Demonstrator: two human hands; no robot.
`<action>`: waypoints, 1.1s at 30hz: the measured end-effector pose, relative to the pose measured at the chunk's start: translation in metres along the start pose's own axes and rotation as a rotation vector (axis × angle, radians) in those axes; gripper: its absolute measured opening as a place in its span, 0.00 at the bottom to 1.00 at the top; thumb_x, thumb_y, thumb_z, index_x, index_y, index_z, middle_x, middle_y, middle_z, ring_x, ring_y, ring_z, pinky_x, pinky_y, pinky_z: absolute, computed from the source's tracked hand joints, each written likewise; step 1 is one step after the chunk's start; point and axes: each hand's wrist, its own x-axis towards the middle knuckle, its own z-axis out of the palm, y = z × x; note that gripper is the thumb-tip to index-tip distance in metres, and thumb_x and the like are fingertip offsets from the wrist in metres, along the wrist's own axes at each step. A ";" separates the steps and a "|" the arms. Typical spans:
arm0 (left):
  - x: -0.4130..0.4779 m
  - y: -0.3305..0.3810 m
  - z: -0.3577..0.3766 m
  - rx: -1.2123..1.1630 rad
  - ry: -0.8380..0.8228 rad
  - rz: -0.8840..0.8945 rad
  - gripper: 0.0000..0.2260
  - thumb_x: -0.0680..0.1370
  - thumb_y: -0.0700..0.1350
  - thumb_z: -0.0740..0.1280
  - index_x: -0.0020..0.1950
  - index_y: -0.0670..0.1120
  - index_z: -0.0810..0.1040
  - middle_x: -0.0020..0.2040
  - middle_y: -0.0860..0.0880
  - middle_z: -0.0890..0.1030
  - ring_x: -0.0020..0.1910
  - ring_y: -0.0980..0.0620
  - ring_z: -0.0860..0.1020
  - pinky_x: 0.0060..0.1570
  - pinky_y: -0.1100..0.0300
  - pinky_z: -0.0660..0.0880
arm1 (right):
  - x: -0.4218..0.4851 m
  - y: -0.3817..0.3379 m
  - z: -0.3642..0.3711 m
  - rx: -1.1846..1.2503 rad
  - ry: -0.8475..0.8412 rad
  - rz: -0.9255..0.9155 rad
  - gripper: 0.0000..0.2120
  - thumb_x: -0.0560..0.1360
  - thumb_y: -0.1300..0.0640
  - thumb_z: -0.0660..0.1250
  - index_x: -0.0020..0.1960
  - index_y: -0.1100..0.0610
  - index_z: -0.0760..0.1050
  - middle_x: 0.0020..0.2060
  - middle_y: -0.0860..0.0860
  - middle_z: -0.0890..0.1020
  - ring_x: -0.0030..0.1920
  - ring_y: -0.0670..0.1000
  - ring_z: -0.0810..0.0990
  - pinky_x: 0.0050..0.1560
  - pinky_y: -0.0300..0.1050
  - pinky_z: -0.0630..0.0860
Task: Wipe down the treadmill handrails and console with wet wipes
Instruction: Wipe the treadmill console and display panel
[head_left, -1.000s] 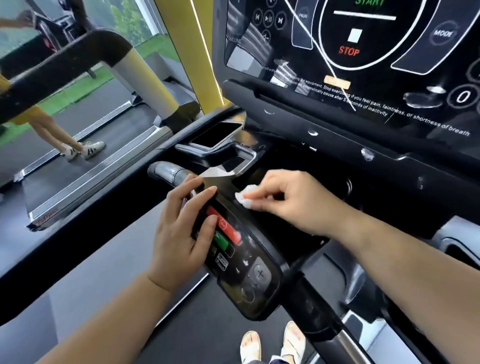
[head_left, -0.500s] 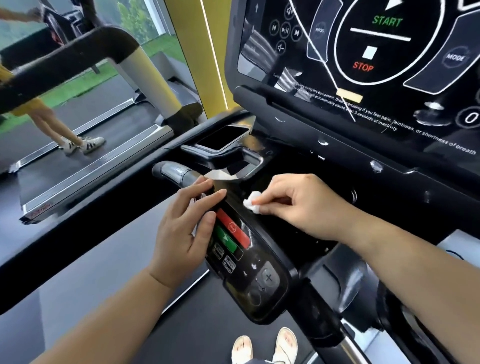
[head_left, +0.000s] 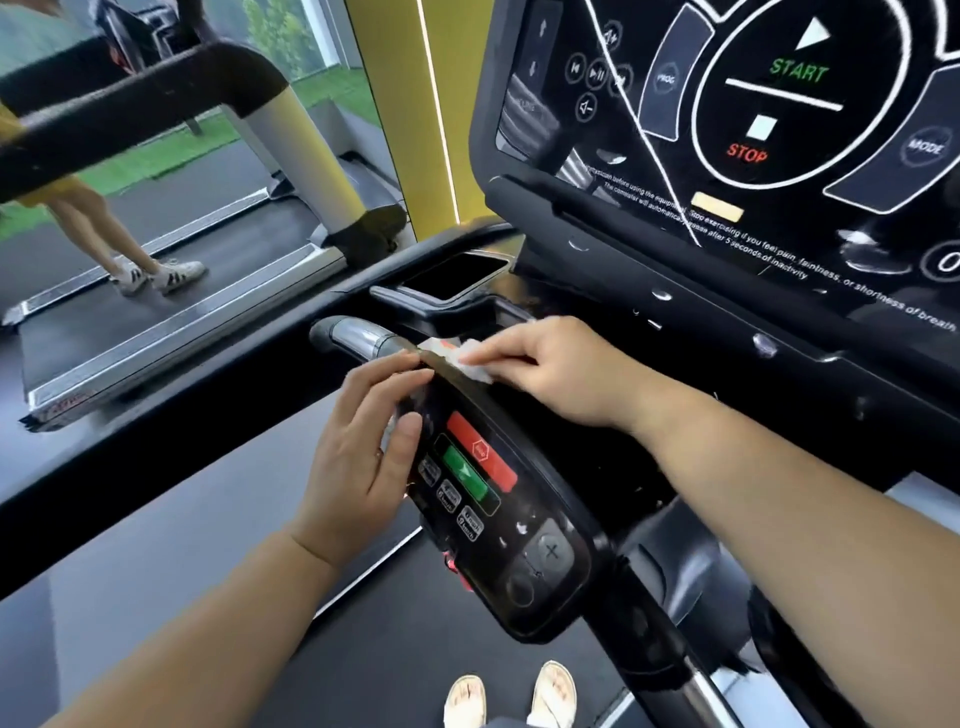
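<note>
A black control panel (head_left: 498, 509) with a red and a green button runs along the treadmill's crossbar in front of me. My right hand (head_left: 561, 371) pinches a small white wet wipe (head_left: 475, 364) and presses it on the panel's upper far edge. My left hand (head_left: 363, 452) grips the panel's left edge, fingers curled over its top, thumb near the buttons. The chrome handrail grip (head_left: 358, 335) sticks out just beyond my left fingers. The big console screen (head_left: 779, 130) with START and STOP marks rises behind.
A tray recess (head_left: 457, 275) sits left of the console. A neighbouring treadmill (head_left: 171, 322) at the left carries a person in white sneakers (head_left: 166, 275). A yellow pillar (head_left: 410, 104) stands behind. My sandalled feet (head_left: 511, 693) rest on the belt below.
My right hand slid the wipe up and left along the panel's far edge toward its top corner. My left hand shifted slightly, with its fingers now hooked over the panel's top.
</note>
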 end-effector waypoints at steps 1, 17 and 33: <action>-0.001 0.000 0.001 0.008 0.004 -0.006 0.22 0.83 0.54 0.51 0.60 0.39 0.76 0.61 0.45 0.72 0.65 0.63 0.67 0.64 0.69 0.63 | -0.009 0.002 -0.001 0.017 0.009 -0.015 0.11 0.77 0.57 0.67 0.58 0.52 0.81 0.54 0.42 0.82 0.53 0.31 0.75 0.58 0.22 0.65; -0.005 0.000 0.007 0.006 0.058 -0.025 0.20 0.83 0.51 0.53 0.61 0.39 0.76 0.61 0.50 0.71 0.65 0.65 0.67 0.64 0.69 0.63 | -0.020 -0.014 0.007 0.154 -0.004 0.111 0.12 0.79 0.51 0.63 0.60 0.49 0.80 0.56 0.39 0.81 0.57 0.33 0.76 0.63 0.32 0.69; -0.008 0.008 0.011 0.035 0.007 -0.033 0.26 0.82 0.57 0.50 0.65 0.38 0.74 0.64 0.50 0.67 0.66 0.57 0.66 0.67 0.67 0.61 | -0.073 -0.011 0.011 0.248 -0.144 0.117 0.26 0.80 0.43 0.50 0.76 0.50 0.59 0.73 0.39 0.63 0.72 0.34 0.59 0.75 0.41 0.55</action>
